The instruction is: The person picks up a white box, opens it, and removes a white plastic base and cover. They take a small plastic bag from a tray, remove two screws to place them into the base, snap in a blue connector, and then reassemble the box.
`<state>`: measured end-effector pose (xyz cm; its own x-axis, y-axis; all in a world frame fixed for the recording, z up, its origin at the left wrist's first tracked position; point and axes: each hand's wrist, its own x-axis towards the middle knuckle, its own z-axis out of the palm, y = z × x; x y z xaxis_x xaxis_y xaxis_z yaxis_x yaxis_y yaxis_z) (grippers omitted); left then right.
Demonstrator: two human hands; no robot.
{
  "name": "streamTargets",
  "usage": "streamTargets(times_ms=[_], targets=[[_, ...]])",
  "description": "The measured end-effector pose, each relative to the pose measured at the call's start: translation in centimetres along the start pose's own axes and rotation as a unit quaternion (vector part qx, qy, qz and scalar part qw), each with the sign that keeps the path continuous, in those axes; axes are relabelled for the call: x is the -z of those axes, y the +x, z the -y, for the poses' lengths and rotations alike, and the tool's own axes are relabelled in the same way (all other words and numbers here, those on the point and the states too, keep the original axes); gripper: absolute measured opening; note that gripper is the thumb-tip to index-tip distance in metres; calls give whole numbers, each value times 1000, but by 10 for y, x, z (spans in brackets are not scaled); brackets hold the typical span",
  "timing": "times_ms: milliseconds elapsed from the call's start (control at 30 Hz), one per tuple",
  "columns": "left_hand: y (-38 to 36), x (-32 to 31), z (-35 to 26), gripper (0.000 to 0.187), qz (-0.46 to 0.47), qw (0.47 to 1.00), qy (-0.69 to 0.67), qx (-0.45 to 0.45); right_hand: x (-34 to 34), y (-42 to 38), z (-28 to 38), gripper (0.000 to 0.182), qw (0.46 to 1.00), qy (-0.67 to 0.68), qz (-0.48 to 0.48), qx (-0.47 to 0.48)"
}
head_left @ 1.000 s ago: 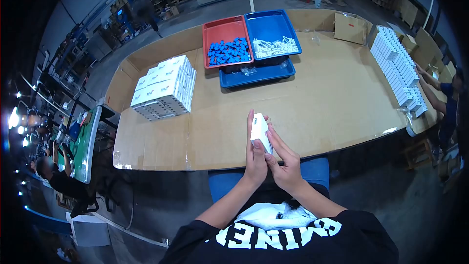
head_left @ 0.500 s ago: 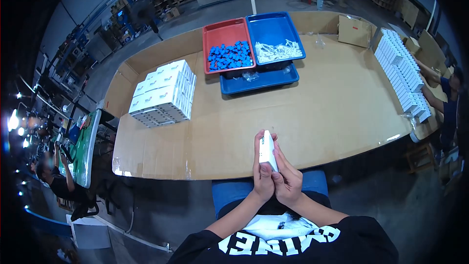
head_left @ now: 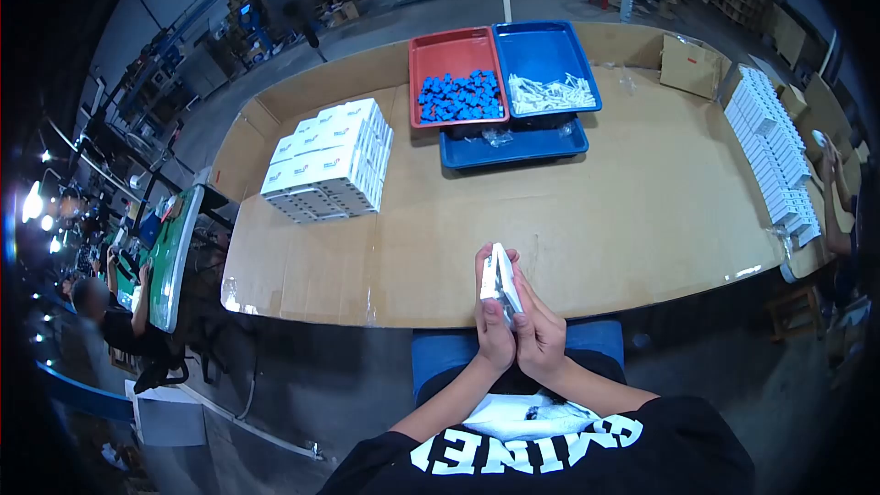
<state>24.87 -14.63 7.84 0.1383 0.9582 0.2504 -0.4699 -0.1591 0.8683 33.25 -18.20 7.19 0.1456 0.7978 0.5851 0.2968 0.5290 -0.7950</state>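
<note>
Between my palms, just over the front edge of the table, a small white box (head_left: 495, 279) stands upright. My left hand (head_left: 493, 339) grips its left side, with the thumb toward me. From the right, my right hand (head_left: 544, 337) presses against it, fingers stretched along the side. The white faces part around a grey gap at the upper end, so the box looks partly unfolded; what is inside cannot be made out.
Stacked white boxes (head_left: 321, 165) stand at left. A red tray (head_left: 454, 50) of blue pieces and a blue tray (head_left: 541, 46) of white pieces rest above a lower blue tray (head_left: 513, 154). More white boxes (head_left: 770, 147) line the right, beside a co-worker's hand (head_left: 830, 160).
The box in my hands now shows a gap between its faces where a printed side showed before. My view has shifted slightly. The co-worker at right has drawn back from the stack.
</note>
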Motion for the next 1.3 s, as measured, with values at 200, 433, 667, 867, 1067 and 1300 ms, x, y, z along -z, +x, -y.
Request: streamTargets(times_ms=[200, 433, 667, 867, 1067, 1300], targets=[[26, 17, -1, 108, 16, 999, 37, 1, -6, 22, -2, 45, 985, 140, 17, -100], [35, 31, 20, 113, 61, 989, 126, -42, 13, 41, -19, 56, 873, 311, 77, -368], [42, 44, 30, 108, 24, 952, 294, -85, -1, 44, -29, 59, 869, 323, 52, -372], [43, 54, 46, 107, 2, 946, 296, -130, -10, 48, -26, 58, 886, 296, 55, -353], [48, 49, 57, 89, -34, 959, 222, -175, -12, 40, -29, 57, 915, 246, 65, -313], [44, 45, 58, 89, -43, 973, 166, -155, -10, 36, -37, 52, 943, 201, 74, -254]])
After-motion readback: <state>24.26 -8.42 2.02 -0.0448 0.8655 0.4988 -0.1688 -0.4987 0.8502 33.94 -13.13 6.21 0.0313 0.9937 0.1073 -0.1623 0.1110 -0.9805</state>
